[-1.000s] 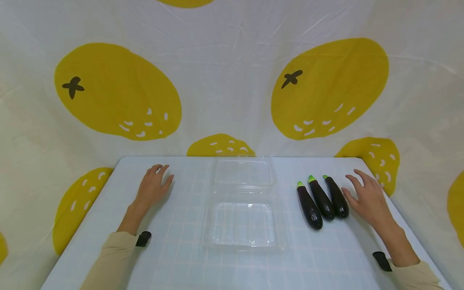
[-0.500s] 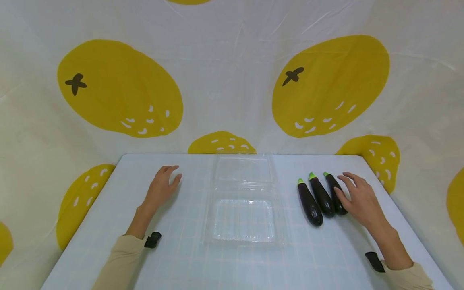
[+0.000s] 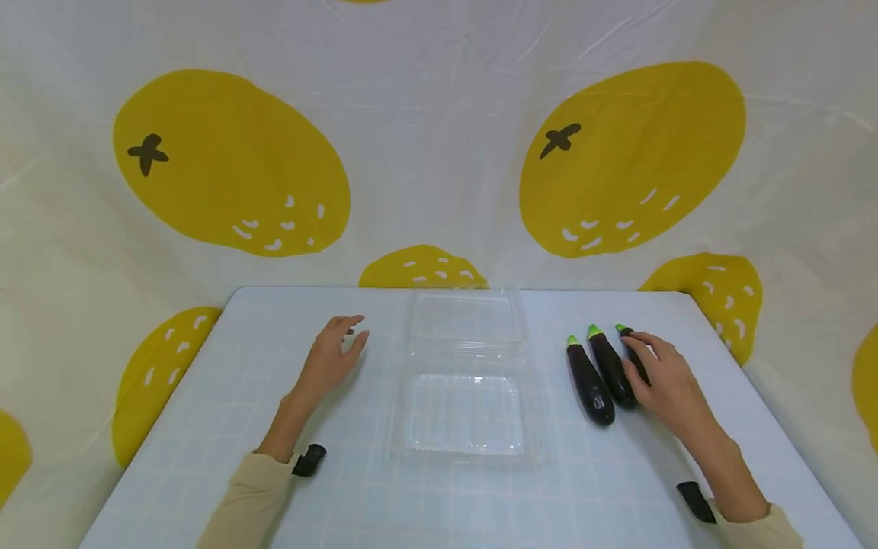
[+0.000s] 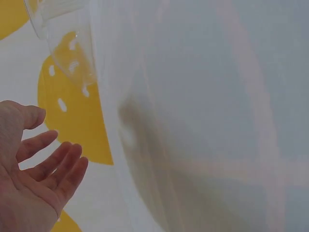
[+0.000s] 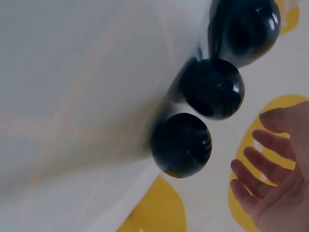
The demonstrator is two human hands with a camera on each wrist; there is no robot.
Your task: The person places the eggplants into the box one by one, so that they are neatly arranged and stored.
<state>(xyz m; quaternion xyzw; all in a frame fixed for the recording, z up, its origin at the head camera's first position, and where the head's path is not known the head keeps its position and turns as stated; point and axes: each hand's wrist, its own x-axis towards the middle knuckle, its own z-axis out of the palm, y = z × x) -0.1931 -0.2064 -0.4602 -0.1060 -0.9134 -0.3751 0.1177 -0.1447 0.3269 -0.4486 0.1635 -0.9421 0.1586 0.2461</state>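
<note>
Right grip (image 3: 658,377): fingers loosely bent, holding nothing, just above the rightmost eggplant (image 5: 181,145). Middle eggplant (image 3: 609,366) and left eggplant (image 3: 588,385) lie alongside, in the right half of the tabletop (image 3: 466,511), green caps toward the far edge. Left grip (image 3: 332,362): also holding nothing, fingers relaxed, over the left half. Between the two, a clear plastic container (image 3: 464,415), its lid (image 3: 466,316) folded back to the far edge. Beyond that edge, a pale sheet (image 3: 439,114) with yellow fruit shapes.
</note>
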